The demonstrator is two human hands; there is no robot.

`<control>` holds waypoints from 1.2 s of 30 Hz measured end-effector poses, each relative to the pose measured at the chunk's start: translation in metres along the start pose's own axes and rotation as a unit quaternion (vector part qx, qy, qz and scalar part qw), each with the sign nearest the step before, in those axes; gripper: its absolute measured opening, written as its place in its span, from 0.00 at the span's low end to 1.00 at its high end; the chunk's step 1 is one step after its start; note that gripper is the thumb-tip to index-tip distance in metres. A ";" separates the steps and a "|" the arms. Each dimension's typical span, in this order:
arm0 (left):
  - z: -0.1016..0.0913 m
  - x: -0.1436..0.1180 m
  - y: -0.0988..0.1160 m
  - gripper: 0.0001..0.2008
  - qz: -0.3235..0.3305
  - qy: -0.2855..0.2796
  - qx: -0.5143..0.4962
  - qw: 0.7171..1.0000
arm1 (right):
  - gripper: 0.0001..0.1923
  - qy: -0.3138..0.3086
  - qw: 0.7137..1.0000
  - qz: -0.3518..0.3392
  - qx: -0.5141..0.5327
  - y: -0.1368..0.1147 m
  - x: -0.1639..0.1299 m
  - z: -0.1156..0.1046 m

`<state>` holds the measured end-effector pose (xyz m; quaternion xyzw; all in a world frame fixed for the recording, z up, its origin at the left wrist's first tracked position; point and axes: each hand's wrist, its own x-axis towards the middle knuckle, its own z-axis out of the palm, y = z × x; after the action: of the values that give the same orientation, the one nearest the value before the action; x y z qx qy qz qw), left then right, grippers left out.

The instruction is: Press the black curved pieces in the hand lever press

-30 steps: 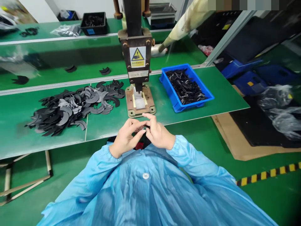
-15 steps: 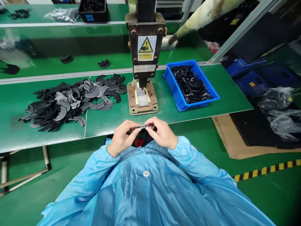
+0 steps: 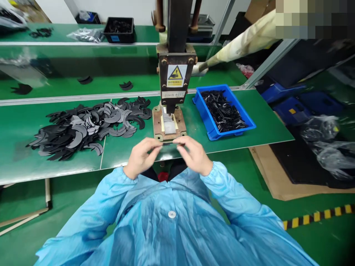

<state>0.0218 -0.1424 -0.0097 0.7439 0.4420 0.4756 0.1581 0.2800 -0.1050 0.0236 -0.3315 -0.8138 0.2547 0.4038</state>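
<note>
A thin dark strip-like part (image 3: pixel 168 143) spans the gap between my two hands, seen nearly edge-on and a little blurred. My left hand (image 3: pixel 142 155) pinches its left end between thumb and fingers. At the other end my right hand (image 3: pixel 194 153) pinches it the same way. Both hands are over the table's front edge, just in front of the press base (image 3: pixel 179 132). Above that base stands the dark press head (image 3: pixel 172 98) with a yellow warning label (image 3: pixel 176 75). A pale metal plate (image 3: pixel 170 126) lies on the base under the punch.
Left of the press lies a heap of curved black and grey pieces (image 3: pixel 80 135). To the right, a blue bin (image 3: pixel 212 135) holds many thin black parts. Several loose pieces, such as a curved one (image 3: pixel 126 85), lie behind the rail. A black box (image 3: pixel 119 38) sits at the back.
Both hands have moved forward toward the press base with the thin part between them. The camera view has tilted up slightly, so the table sits lower in the picture.
</note>
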 end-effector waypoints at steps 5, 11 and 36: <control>0.005 0.057 -0.059 0.09 -0.067 0.032 0.100 0.992 | 0.20 0.215 0.975 -0.061 -0.013 -0.013 0.078 -0.075; 0.022 0.094 -0.085 0.12 -0.031 -0.042 0.176 0.983 | 0.36 0.259 0.941 -0.209 0.061 -0.078 0.153 -0.128; 0.010 0.051 -0.052 0.15 -0.046 -0.074 0.193 0.977 | 0.23 0.281 0.917 -0.283 0.009 0.014 0.073 -0.052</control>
<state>0.0124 -0.0703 -0.0200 0.7727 0.5461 0.3170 0.0650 0.2947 -0.0343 0.0781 -0.1423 -0.7243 0.0332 0.6739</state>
